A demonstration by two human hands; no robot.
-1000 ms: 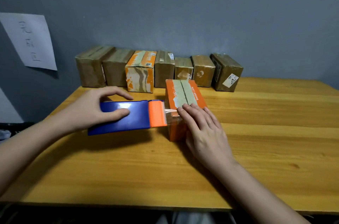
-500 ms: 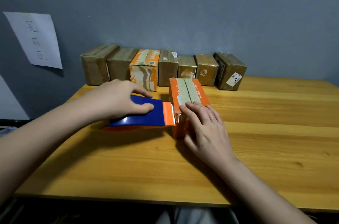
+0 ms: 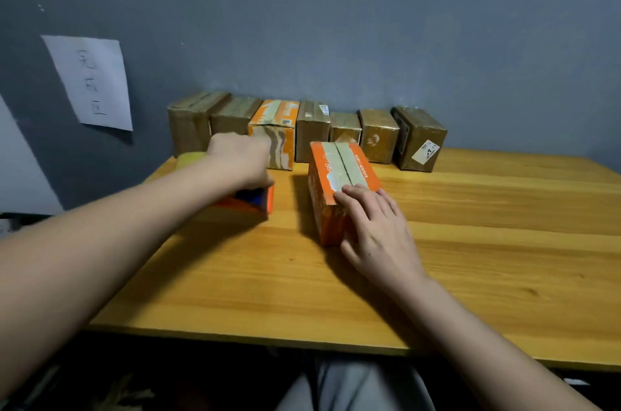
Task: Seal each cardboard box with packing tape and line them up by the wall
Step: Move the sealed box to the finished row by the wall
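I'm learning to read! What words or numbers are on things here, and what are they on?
Paper sheet on the wall: three handwritten characters, too faint to read surely.
Orange box top: white print, too blurred.
Rightmost brown box: white label, marks too small.
Other boxes' stickers: unreadable.

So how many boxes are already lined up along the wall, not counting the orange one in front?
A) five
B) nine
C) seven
C: seven boxes stand side by side against the grey wall, from the leftmost brown box to the rightmost labelled box, while the orange box sits apart in front under the right hand.
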